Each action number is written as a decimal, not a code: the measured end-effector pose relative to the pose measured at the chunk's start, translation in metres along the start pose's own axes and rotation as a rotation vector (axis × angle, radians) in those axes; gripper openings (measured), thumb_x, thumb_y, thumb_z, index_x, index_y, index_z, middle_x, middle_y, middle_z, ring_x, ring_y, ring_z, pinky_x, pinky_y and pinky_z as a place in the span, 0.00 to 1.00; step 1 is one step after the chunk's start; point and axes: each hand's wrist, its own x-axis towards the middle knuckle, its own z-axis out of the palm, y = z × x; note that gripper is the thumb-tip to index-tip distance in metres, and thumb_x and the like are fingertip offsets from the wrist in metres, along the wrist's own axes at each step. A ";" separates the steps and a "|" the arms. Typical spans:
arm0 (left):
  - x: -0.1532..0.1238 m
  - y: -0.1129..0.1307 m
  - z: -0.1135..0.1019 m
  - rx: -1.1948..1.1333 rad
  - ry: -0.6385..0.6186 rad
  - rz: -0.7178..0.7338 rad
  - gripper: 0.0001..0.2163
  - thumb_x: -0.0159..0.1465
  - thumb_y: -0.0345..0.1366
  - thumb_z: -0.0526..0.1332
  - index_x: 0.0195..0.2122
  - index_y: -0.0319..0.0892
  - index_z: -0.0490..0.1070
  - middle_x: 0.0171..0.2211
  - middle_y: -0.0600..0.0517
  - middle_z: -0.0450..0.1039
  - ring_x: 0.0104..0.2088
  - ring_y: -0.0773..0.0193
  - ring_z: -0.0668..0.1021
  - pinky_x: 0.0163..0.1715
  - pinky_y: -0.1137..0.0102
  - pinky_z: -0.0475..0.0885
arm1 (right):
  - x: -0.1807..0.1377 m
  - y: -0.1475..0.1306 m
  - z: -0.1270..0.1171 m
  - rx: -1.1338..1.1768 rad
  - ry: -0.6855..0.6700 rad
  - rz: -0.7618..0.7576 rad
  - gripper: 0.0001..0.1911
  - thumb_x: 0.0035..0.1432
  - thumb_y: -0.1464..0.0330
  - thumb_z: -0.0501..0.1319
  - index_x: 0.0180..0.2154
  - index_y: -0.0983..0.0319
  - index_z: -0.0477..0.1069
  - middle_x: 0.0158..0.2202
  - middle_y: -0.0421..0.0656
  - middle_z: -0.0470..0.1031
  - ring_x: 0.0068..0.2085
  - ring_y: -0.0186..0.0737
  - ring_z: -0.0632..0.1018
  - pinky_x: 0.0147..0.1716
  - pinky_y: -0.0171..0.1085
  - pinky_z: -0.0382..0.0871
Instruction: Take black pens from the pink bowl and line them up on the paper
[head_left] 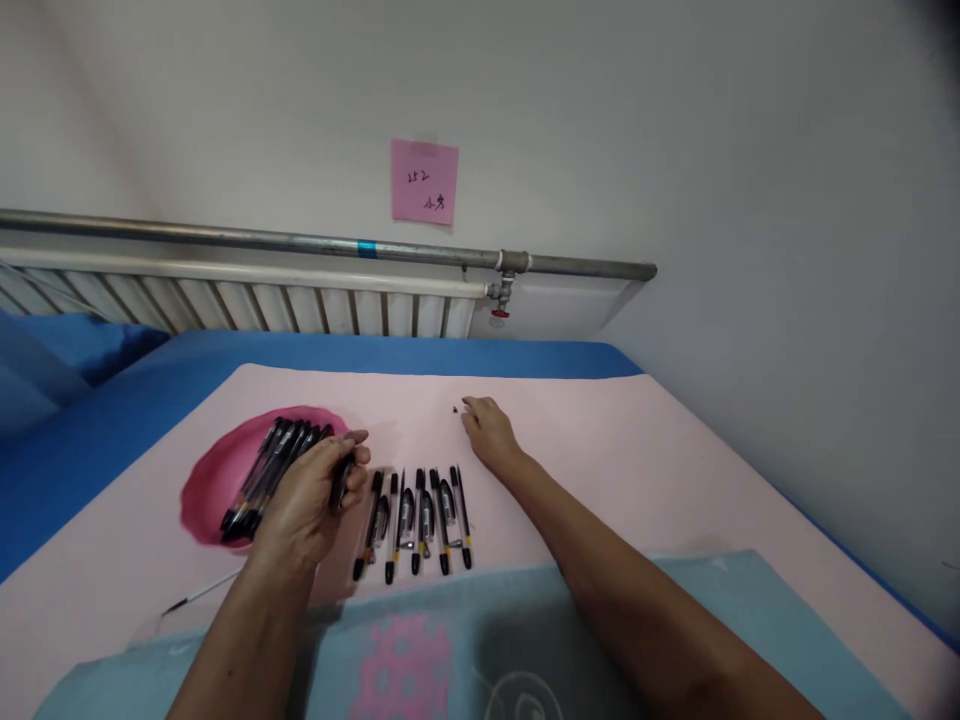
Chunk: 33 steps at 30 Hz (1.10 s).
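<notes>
Left hand point(313, 482): left of centre, we see it curled round a dark piece point(342, 482).
Right hand point(491, 430): around mid-frame, fingertips just beside a black bit point(454, 409); whether it grips anything, we cannot tell.
Pen parts point(418, 520): we find them lined up, lower centre, on the pink sheet point(637, 460).
Bowl point(199, 490): left of frame, holding more pens point(281, 472).
White stick point(201, 592): lower left.
Note point(424, 182): upper centre.

The left hand point(311, 490) holds a dark thing point(342, 482) by a pink bowl point(204, 475) of black pens point(277, 470). The right hand point(492, 435) is near a tiny dark bit point(454, 409). Pen parts point(418, 520) lie lined up.
</notes>
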 end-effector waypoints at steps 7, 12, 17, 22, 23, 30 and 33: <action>0.000 0.002 -0.001 0.008 0.017 0.022 0.04 0.52 0.29 0.58 0.31 0.36 0.66 0.21 0.55 0.64 0.14 0.77 0.62 0.09 0.81 0.53 | 0.016 -0.017 0.002 -0.134 -0.127 -0.036 0.13 0.55 0.75 0.49 0.37 0.66 0.71 0.40 0.49 0.70 0.40 0.39 0.70 0.40 0.33 0.59; 0.000 0.000 -0.001 0.004 -0.005 0.003 0.04 0.53 0.28 0.57 0.31 0.36 0.66 0.21 0.55 0.64 0.14 0.77 0.62 0.09 0.81 0.53 | -0.029 -0.015 -0.020 -0.177 -0.203 -0.028 0.12 0.53 0.76 0.50 0.34 0.66 0.71 0.36 0.50 0.71 0.36 0.39 0.70 0.34 0.33 0.59; -0.005 -0.010 0.007 0.026 -0.041 -0.056 0.06 0.53 0.29 0.58 0.33 0.36 0.67 0.21 0.54 0.65 0.15 0.76 0.63 0.10 0.80 0.53 | -0.088 -0.016 -0.041 -0.116 -0.281 -0.025 0.11 0.50 0.75 0.51 0.29 0.64 0.72 0.30 0.45 0.74 0.31 0.36 0.71 0.31 0.32 0.59; -0.010 -0.017 0.020 0.065 -0.041 -0.107 0.06 0.54 0.28 0.55 0.34 0.35 0.66 0.21 0.54 0.65 0.15 0.75 0.64 0.10 0.80 0.55 | -0.115 -0.023 -0.054 0.180 -0.352 0.052 0.11 0.47 0.74 0.52 0.31 0.62 0.72 0.26 0.40 0.73 0.27 0.32 0.70 0.27 0.29 0.59; -0.011 -0.018 0.022 0.062 -0.035 -0.119 0.06 0.55 0.27 0.54 0.34 0.35 0.66 0.21 0.53 0.65 0.15 0.75 0.65 0.10 0.80 0.56 | -0.117 -0.024 -0.056 0.226 -0.372 0.057 0.11 0.47 0.74 0.52 0.31 0.62 0.72 0.25 0.40 0.73 0.27 0.32 0.70 0.26 0.29 0.59; -0.012 -0.021 0.027 0.061 -0.024 -0.198 0.09 0.54 0.22 0.51 0.35 0.35 0.65 0.27 0.48 0.70 0.21 0.71 0.72 0.19 0.77 0.68 | -0.118 -0.028 -0.059 0.261 -0.480 -0.006 0.08 0.46 0.74 0.54 0.28 0.63 0.71 0.24 0.39 0.71 0.25 0.31 0.68 0.24 0.29 0.57; -0.014 -0.022 0.028 0.087 -0.026 -0.198 0.09 0.54 0.22 0.52 0.36 0.34 0.66 0.28 0.47 0.71 0.23 0.70 0.74 0.22 0.76 0.70 | -0.119 -0.028 -0.058 0.273 -0.472 -0.015 0.08 0.47 0.74 0.54 0.28 0.63 0.71 0.24 0.39 0.70 0.26 0.31 0.68 0.24 0.29 0.57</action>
